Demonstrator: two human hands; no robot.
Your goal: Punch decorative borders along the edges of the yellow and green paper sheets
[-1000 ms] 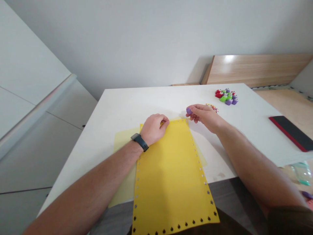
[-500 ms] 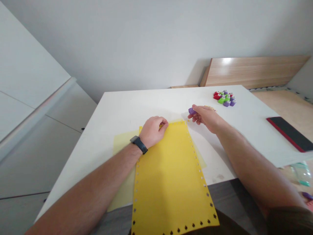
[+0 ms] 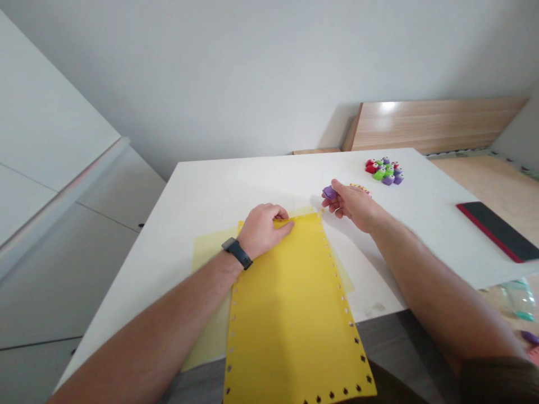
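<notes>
A yellow craft sheet (image 3: pixel 290 303) with small shaped holes punched along its edges hangs over the table's near edge. My left hand (image 3: pixel 265 229), a dark watch at its wrist, holds the sheet's far edge; the thumb lies on top and the fingertips are partly hidden at the edge. Just past the sheet's far right corner, my right hand (image 3: pixel 349 203) holds a small purple craft punch (image 3: pixel 329 192) between thumb and fingers. Under the yellow sheet lies a paler, translucent yellow sheet (image 3: pixel 208 314). Small coloured cut-out bits (image 3: pixel 361 188) show behind the right hand.
Several red, green and purple craft punches (image 3: pixel 384 170) stand grouped at the far right of the white table (image 3: pixel 236 185). A dark pad with a red edge (image 3: pixel 499 231) lies by the right edge. Below it sits a clear plastic container (image 3: pixel 519 297).
My left thumb has loosened and straightened along the sheet. The purple punch has turned slightly in my right hand. The whole view has shifted a little.
</notes>
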